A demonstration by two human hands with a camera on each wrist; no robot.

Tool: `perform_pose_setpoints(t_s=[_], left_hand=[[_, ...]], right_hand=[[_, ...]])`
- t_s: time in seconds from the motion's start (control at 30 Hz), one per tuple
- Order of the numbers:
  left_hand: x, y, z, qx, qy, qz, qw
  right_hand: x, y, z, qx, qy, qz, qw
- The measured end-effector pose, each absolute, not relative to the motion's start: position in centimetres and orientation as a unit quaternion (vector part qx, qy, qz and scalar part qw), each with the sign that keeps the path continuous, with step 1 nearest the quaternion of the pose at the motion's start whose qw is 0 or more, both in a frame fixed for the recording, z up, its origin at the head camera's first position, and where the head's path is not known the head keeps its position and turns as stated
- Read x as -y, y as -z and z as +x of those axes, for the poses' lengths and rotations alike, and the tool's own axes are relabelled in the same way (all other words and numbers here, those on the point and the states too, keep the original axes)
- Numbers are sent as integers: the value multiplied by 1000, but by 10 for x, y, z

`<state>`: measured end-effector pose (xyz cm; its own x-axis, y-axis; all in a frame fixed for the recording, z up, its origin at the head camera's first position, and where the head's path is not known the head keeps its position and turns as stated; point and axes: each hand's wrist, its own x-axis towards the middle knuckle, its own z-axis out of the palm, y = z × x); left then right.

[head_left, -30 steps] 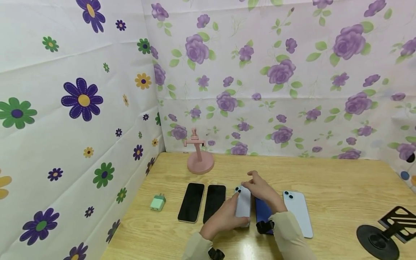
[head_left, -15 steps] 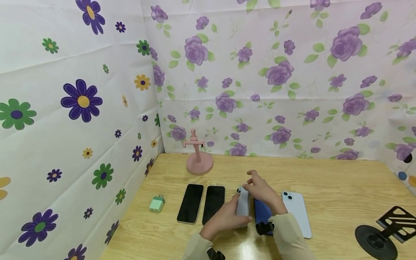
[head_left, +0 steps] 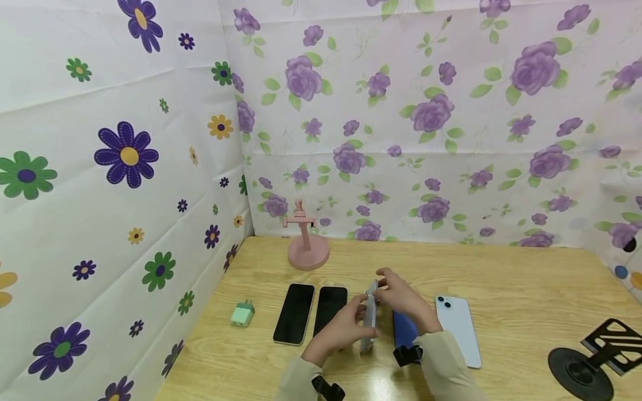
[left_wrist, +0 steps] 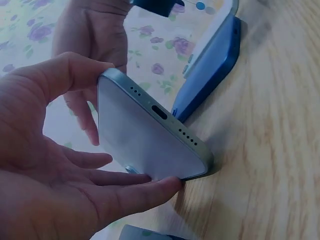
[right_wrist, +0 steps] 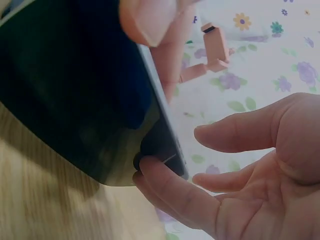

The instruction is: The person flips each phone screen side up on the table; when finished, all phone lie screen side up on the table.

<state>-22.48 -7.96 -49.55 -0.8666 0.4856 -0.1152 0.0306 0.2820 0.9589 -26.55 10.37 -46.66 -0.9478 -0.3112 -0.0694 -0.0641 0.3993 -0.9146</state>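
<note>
A smartphone [head_left: 370, 312] with a pale back stands tilted up on one long edge in the middle of the table. My left hand [head_left: 343, 327] grips it across its width; in the left wrist view the thumb is at its upper corner and fingers are on its lower edge. Its charging-port end faces that view. My right hand [head_left: 401, 295] is at the far end; in the right wrist view a fingertip touches the dark screen [right_wrist: 65, 90], with the thumb apart from the phone. Under my right forearm lies a blue phone [head_left: 404, 328], partly hidden.
Two black-screened phones [head_left: 294, 313] lie left of the hands, near a mint-green charger plug [head_left: 243, 313]. A pale blue phone [head_left: 458, 330] lies at right. A pink phone stand [head_left: 308, 253] is at the back, a black stand [head_left: 582, 373] at far right.
The gripped phone has turned from lying back-up to standing on its long edge, shifting slightly left. My left hand has turned with it, and the right fingers have come down to the phone's far end.
</note>
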Motion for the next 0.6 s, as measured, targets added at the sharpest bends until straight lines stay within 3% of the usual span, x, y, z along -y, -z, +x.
perform_pose_setpoints(t_s=[0.33, 0.6], left_hand=[[86, 494, -228, -695, -657, 160, 243], [91, 493, -230, -683, -675, 149, 238]], right_hand=[[-96, 472, -260, -782, 587, -104, 180], [-94, 476, -258, -801, 559, -90, 197]])
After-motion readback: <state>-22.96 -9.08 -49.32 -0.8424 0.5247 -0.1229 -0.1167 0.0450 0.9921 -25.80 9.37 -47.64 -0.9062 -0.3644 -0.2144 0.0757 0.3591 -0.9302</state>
